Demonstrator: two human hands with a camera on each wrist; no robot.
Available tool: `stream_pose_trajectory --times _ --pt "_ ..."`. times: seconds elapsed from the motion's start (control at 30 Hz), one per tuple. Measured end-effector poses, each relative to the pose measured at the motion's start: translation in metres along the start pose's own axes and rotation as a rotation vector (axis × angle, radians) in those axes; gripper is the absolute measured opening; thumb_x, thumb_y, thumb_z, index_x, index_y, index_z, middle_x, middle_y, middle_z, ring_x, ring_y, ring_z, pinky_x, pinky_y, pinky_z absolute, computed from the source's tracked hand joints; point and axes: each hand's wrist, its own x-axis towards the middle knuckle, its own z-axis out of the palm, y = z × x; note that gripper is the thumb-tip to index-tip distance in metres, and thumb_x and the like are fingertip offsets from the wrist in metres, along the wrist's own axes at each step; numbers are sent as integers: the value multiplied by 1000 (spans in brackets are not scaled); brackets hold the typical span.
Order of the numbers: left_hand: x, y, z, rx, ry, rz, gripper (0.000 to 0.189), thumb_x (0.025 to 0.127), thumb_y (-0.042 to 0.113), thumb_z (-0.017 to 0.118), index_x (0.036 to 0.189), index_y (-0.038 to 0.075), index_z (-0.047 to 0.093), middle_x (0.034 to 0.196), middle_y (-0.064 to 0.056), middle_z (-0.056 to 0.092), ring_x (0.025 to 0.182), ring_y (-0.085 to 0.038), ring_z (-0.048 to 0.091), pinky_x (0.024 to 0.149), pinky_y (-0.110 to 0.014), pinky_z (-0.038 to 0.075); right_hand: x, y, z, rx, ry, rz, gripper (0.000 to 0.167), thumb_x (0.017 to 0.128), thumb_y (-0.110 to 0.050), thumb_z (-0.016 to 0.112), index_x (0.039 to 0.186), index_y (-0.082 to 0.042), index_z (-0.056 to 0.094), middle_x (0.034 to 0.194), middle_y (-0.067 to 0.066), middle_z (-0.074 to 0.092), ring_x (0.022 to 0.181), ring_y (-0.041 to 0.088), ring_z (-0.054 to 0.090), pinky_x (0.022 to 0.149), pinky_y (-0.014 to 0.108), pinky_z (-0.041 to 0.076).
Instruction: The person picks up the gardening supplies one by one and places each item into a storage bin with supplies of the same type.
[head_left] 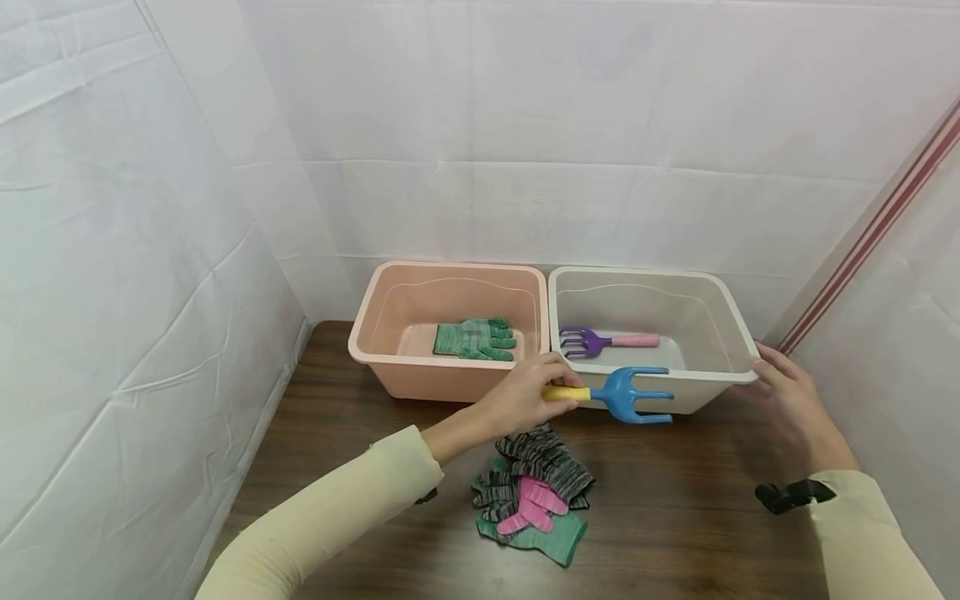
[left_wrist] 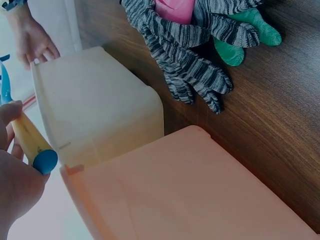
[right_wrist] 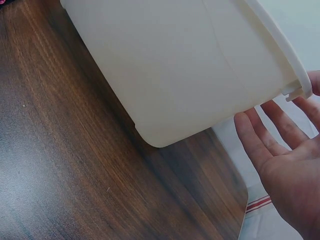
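My left hand (head_left: 531, 393) grips a small garden fork (head_left: 624, 395) by its yellow handle. Its blue tines point right, above the front rim of the white bin (head_left: 726, 312). In the left wrist view the handle's blue end cap (left_wrist: 45, 161) shows. At the bin's right end, my right hand (head_left: 797, 404) holds the rim, the thumb at its edge and the fingers (right_wrist: 255, 140) against the outside wall. Inside that bin lies a purple garden fork (head_left: 594, 342) with a pink handle.
Left of the white bin stands a peach bin (head_left: 442, 381) with a green glove (head_left: 474, 339) inside. In front, on the wooden table (head_left: 675, 517), lies a pile of gloves: grey-black (head_left: 551, 462), pink (head_left: 534, 507) and green (head_left: 558, 537). White sheeting (head_left: 480, 125) surrounds the table.
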Motion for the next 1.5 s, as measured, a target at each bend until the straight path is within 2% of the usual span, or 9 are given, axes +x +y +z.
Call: stream_pose_trajectory --times 0.07,0.2,0.27,0.4,0.67,0.77,0.83,0.9,1.5 --pt "2 0 0 12 14 5 20 97 14 81 116 12 76 112 2 66 101 -6 61 110 -33 50 0 0 0 -5 3 4 55 112 -15 57 163 -5 39 134 -7 67 112 11 72 89 36 65" --pt "5 1 -1 13 44 9 20 95 12 83 114 11 76 112 0 67 100 -9 63 108 -29 50 0 0 0 7 1 2 52 112 -14 57 161 -5 42 133 -7 67 112 12 73 88 36 65" --pt "7 1 -2 0 57 11 20 95 12 82 114 9 75 112 -1 67 100 -11 63 90 -17 56 0 0 1 17 -5 -2 51 112 -13 56 160 -5 43 133 -6 68 112 13 73 90 37 65" --pt "12 1 -3 -7 80 20 19 96 13 82 113 9 75 110 -1 66 99 -11 64 89 -15 54 0 -1 2 11 -10 -9 50 112 -13 56 159 -5 44 132 -6 69 112 13 73 91 37 64" --pt "28 3 -2 12 140 30 18 95 16 84 110 12 76 108 2 68 99 -10 63 102 -41 52 -1 0 0 5 -9 -4 53 112 -14 56 161 -4 41 133 -6 68 111 12 73 90 36 64" --pt "34 3 -2 -6 149 31 18 94 16 84 110 11 76 106 1 67 97 -10 64 101 -30 54 0 0 0 8 -10 -5 53 112 -14 56 161 -4 41 133 -6 68 112 12 73 90 37 64" --pt "38 4 -1 -31 154 31 19 94 14 84 110 8 76 106 -1 66 96 -11 64 88 -18 57 0 1 -1 6 -10 -4 53 112 -14 56 162 -4 40 134 -6 68 112 12 73 91 37 64" --pt "41 4 -1 -40 167 26 19 94 13 84 109 8 76 106 -2 66 96 -12 64 86 -13 55 0 1 -1 -6 -7 1 54 112 -14 56 162 -4 38 134 -7 67 112 12 73 91 36 64" --pt "67 3 2 -100 222 -52 18 95 18 83 111 12 78 104 5 66 94 -5 64 82 -11 54 2 0 -1 -54 17 22 60 112 -18 57 165 -4 33 133 -10 66 112 7 71 90 34 64"
